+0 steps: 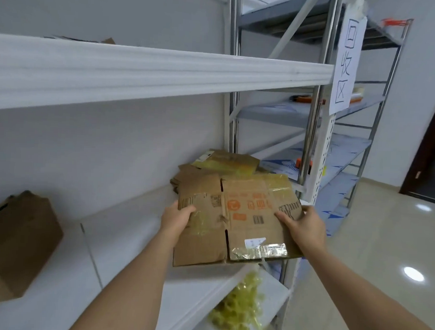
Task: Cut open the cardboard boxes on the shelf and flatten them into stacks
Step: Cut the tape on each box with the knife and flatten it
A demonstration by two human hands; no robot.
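Both hands, left hand (176,216) and right hand (302,224), grip the flattened box (236,220) by its side edges.

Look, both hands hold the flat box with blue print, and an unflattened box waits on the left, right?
Not quite: the head view shows orange print, not blue. Both the left hand and right hand do hold the flat box, and an unflattened box does wait left.
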